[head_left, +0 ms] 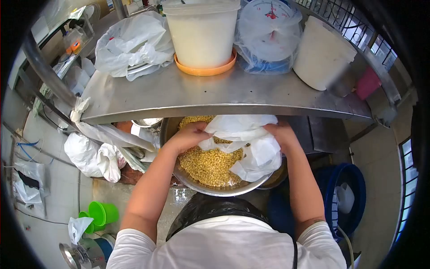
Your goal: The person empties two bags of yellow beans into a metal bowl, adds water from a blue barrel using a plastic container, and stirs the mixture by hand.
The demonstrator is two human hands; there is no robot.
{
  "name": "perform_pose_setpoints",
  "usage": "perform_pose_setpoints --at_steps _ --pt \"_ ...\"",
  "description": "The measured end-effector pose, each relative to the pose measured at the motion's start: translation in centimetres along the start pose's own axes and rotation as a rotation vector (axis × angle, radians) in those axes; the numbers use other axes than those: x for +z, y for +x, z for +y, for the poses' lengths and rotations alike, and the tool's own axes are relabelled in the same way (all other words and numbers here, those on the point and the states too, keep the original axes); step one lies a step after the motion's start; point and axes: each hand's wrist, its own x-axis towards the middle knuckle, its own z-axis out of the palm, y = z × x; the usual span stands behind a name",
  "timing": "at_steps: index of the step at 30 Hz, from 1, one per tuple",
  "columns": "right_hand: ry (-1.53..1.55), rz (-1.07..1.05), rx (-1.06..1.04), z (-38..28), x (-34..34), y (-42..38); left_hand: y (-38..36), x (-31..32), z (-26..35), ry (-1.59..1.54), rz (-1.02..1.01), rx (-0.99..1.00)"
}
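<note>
We are holding a white plastic sheet (259,156) over the metal bowl (214,192), left hand (190,136) and right hand (281,133) nearly closed, pinching its edges; for control, we should be gripping both sides evenly. The bowl is holding yellow beans (208,168); above, a pale bucket (204,38) is standing on an orange dish (206,71).

Metal shelf (188,96) with white plastic bag (132,42), orange dish (206,71), white bucket (319,54).
</note>
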Motion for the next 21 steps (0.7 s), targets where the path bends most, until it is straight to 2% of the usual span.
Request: perform_pose_setpoints --at_steps 2,3,4,5,6,8,9,11,12,14,15,16,17,18,19,20,21 --pt "0.229 -0.099 0.159 -2.0 -0.3 -1.8 -1.2 0.0 0.5 0.306 0.267 0.139" --pt "-0.183 -0.186 0.115 -1.1 -0.2 -1.5 -1.4 1.2 0.3 0.307 0.267 0.133" --pt "-0.593 -0.264 0.064 0.6 0.0 -0.8 -1.3 3.4 0.2 0.378 0.396 0.26" --pt "-0.715 -0.316 -0.152 3.6 0.3 0.6 -0.9 5.3 0.4 0.449 0.524 0.397" --pt "-0.745 -0.327 -0.063 -0.8 1.5 -1.4 -0.4 6.9 0.5 0.368 0.455 0.552" --pt "-0.364 -0.342 0.058 -3.5 1.5 -2.8 -1.0 7.1 2.1 0.243 0.066 0.253" --pt "-0.365 -0.349 0.064 -4.6 1.7 -3.8 -1.4 6.8 2.8 0.239 0.068 0.245" --pt "-0.419 -0.11 -0.581 -6.4 1.9 -5.1 -2.0 4.8 4.3 0.074 0.642 0.314" --pt "-0.421 -0.108 -0.572 -5.0 1.5 -4.7 -2.6 3.7 4.6 0.174 0.732 0.475" --pt "-1.098 -0.579 -0.332 -1.3 0.4 -2.7 -4.0 1.5 4.6 0.736 0.448 0.331" --pt "-1.288 -0.691 -0.229 -1.3 0.0 -1.9 -4.3 0.6 3.7 0.736 0.445 0.333" --pt "-1.291 -0.689 -0.236 -2.2 -0.3 -2.1 -4.2 -0.3 2.7 0.84 0.352 0.255" --pt "-1.213 -0.502 -0.23 -3.4 -0.6 -2.4 -4.1 -1.1 1.8 0.942 0.262 0.172" --pt "-1.125 -0.321 -0.212 -3.8 -0.7 -2.7 -4.9 -0.5 2.9 0.943 0.262 0.168" --pt "-1.109 -0.249 -0.328 -3.3 -0.6 -2.5 -6.0 1.1 5.2 0.753 0.262 0.284" --pt "-1.109 -0.247 -0.317 -3.6 0.2 -2.9 -6.2 2.9 6.5 0.558 0.256 0.396" --pt "-0.935 -0.351 -0.393 -4.4 1.8 -3.6 -5.1 5.2 6.8 0.509 0.162 0.41"
